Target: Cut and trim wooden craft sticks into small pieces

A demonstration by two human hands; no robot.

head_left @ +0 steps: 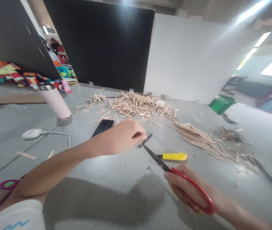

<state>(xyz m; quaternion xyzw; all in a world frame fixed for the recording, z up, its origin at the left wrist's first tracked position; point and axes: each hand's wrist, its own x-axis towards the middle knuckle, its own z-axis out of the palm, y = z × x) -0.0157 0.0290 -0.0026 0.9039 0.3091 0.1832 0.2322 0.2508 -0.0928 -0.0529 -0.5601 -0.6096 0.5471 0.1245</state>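
Note:
My right hand (188,188) grips a pair of scissors (195,185) with red handles, fingers through the loops. The dark blades point up and left, seemingly together. Their tip is close to the fingertips of my left hand (123,135), which is curled closed; whether it pinches something small is hidden from this side. By those fingertips is a thin dark, pen-like object (148,138) with a shiny end, and I cannot tell if the fingers touch it. Just beyond the blades lies a yellow-handled cutter (174,156). A black phone (103,127) lies behind my left wrist.
A heap of wooden sticks (138,105) spreads across the back, with a neater row (200,140) at right. At left stand a pink tumbler (55,102) and a white device (33,133) with a cable. Black and white panels (186,57) border the table.

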